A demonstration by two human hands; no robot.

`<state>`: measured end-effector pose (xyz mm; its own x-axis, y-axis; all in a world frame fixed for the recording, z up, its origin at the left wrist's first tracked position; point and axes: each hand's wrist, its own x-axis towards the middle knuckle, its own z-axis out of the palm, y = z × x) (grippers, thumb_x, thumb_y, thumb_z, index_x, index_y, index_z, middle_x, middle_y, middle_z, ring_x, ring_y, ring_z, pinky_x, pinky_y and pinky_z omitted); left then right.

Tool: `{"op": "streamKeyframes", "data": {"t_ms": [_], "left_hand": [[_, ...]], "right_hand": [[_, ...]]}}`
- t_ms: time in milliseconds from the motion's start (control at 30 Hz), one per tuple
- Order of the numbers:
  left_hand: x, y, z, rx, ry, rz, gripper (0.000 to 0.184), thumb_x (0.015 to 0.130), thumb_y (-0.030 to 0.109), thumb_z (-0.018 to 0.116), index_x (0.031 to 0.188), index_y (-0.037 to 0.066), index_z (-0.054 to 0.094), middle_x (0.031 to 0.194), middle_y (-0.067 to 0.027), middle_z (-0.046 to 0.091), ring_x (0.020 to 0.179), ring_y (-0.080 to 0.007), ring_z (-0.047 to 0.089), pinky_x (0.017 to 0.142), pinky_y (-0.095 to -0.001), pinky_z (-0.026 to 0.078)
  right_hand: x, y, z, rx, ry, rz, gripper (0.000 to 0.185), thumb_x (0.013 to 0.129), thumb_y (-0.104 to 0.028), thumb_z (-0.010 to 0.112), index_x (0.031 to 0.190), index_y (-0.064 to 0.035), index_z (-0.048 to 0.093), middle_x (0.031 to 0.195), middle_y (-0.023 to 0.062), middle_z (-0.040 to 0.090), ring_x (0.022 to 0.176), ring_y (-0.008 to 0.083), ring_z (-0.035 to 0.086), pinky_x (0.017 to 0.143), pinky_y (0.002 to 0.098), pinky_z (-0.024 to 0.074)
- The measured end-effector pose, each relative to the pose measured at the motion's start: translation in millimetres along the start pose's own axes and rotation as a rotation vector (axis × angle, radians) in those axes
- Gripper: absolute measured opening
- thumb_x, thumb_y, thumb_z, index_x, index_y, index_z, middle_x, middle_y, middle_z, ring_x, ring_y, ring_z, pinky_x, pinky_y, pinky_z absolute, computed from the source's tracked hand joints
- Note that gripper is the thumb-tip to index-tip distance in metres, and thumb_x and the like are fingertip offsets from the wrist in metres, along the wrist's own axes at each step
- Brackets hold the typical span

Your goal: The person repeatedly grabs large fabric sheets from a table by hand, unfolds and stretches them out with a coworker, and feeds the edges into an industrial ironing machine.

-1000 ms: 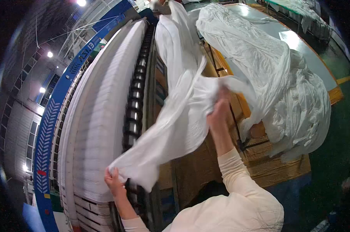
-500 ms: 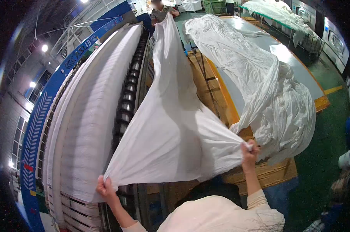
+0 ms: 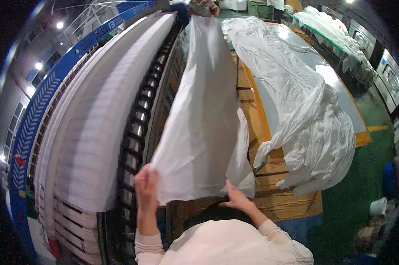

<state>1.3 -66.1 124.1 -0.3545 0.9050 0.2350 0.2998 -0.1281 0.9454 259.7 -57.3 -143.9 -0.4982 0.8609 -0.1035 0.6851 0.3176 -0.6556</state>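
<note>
A long white sheet [image 3: 204,119] stretches from a person at the far end toward me. At its near left corner, my left hand [image 3: 147,183] is closed around the cloth, beside the black roller row. My right hand [image 3: 238,197] lies at the sheet's near edge with index finger and thumb spread apart, touching the cloth; its other fingers are hard to see. To the right of that hand, a loose side fold of the sheet hangs down. A crumpled heap of white linen [image 3: 305,115] lies on the table [image 3: 281,33] to the right.
On my left runs a long ironing machine with a white-covered bed [image 3: 89,145], black rollers [image 3: 140,119] and a blue frame [image 3: 34,104]. The far person [image 3: 202,9] stands at the sheet's other end. Washing machines [image 3: 390,77] and a linen-laden green-edged table [image 3: 323,33] are at the far right.
Both hands have come closer together. The left moved right and up with its corner; the right moved left and let go of the bunched corner. The sheet's right side now hangs down.
</note>
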Motion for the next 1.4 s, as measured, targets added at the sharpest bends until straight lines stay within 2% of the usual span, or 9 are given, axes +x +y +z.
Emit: {"op": "streamKeyframes", "data": {"t_ms": [67,167,300,400,567,700,900,1033,1400], "left_hand": [[-15,4,27,-0.205,-0.074,-0.045,0.016,0.091,0.016,0.051,0.090,0.003,0.058,0.071,0.0070,0.047,0.061,-0.0017,0.039,0.052,-0.0188,0.031],[-25,-1,43,-0.432,-0.398,-0.217,0.014,0.093,0.015,0.049,0.088,0.003,0.056,0.073,0.0068,0.048,0.061,-0.0001,0.041,0.051,-0.0157,0.033],[-15,-3,-5,-0.267,-0.034,-0.191,0.019,0.092,0.017,0.051,0.079,0.003,0.054,0.066,0.0067,0.045,0.057,-0.0011,0.038,0.049,-0.0183,0.031],[-9,-10,-85,0.321,0.128,0.122,0.025,0.089,0.018,0.054,0.071,0.002,0.051,0.060,0.0041,0.040,0.057,-0.0047,0.036,0.049,-0.0229,0.029],[-41,-13,-162,0.519,0.428,0.190,0.028,0.088,0.016,0.055,0.068,-0.001,0.048,0.058,0.0012,0.037,0.058,-0.0072,0.035,0.050,-0.0254,0.029],[-89,-20,-175,0.391,0.507,0.081,0.025,0.086,0.010,0.055,0.066,-0.001,0.044,0.062,0.0042,0.036,0.061,-0.0053,0.033,0.052,-0.0232,0.028],[-122,-57,-123,0.084,0.545,-0.163,0.012,0.083,0.005,0.056,0.072,-0.001,0.056,0.066,0.0041,0.049,0.064,-0.0036,0.043,0.058,-0.0207,0.036],[-125,-64,-73,0.055,0.207,-0.252,0.010,0.083,0.006,0.055,0.078,-0.001,0.060,0.068,0.0034,0.054,0.063,-0.0031,0.046,0.057,-0.0206,0.040],[-120,-82,-11,0.148,-0.081,-0.214,0.019,0.083,0.017,0.059,0.075,0.000,0.056,0.052,-0.0081,0.052,0.048,-0.0094,0.050,0.045,-0.0287,0.039]], "right_hand": [[29,-51,0,-0.021,0.262,-0.150,0.101,0.067,-0.033,0.077,0.137,0.0025,0.014,0.125,0.0244,0.047,0.108,0.0324,0.054,0.092,0.0372,0.0425],[62,-91,16,0.541,0.239,-0.099,0.089,0.071,-0.021,0.074,0.137,-0.0006,0.018,0.115,0.0235,0.051,0.104,0.0363,0.053,0.089,0.0398,0.0425],[76,-79,17,0.438,0.271,-0.157,0.057,0.072,-0.007,0.067,0.123,-0.0038,0.040,0.091,0.0147,0.058,0.083,0.0280,0.059,0.074,0.0360,0.0470],[58,-105,-9,0.524,0.452,-0.293,0.029,0.070,0.001,0.064,0.097,-0.0052,0.056,0.068,0.0100,0.056,0.060,0.0218,0.056,0.057,0.0313,0.0473],[36,-163,-19,0.504,-0.061,-0.538,0.033,0.068,-0.019,0.077,0.092,-0.0108,0.056,0.069,0.0093,0.058,0.060,0.0261,0.058,0.054,0.0322,0.0457],[43,-181,29,0.220,-0.487,-0.561,0.044,0.070,-0.034,0.075,0.098,-0.0123,0.051,0.077,0.0103,0.060,0.070,0.0311,0.060,0.062,0.0395,0.0457],[55,-156,75,0.037,-0.575,-0.447,0.024,0.080,-0.018,0.054,0.102,-0.0136,0.047,0.083,0.0154,0.061,0.078,0.0352,0.060,0.066,0.0440,0.0457],[61,-122,93,-0.088,-0.465,-0.431,0.023,0.079,-0.012,0.052,0.101,-0.0105,0.046,0.087,0.0169,0.062,0.081,0.0354,0.061,0.067,0.0457,0.0466],[56,-34,128,-0.097,-0.303,-0.275,0.022,0.076,-0.005,0.054,0.096,-0.0033,0.045,0.092,0.0184,0.060,0.088,0.0368,0.059,0.072,0.0463,0.0471]]}}
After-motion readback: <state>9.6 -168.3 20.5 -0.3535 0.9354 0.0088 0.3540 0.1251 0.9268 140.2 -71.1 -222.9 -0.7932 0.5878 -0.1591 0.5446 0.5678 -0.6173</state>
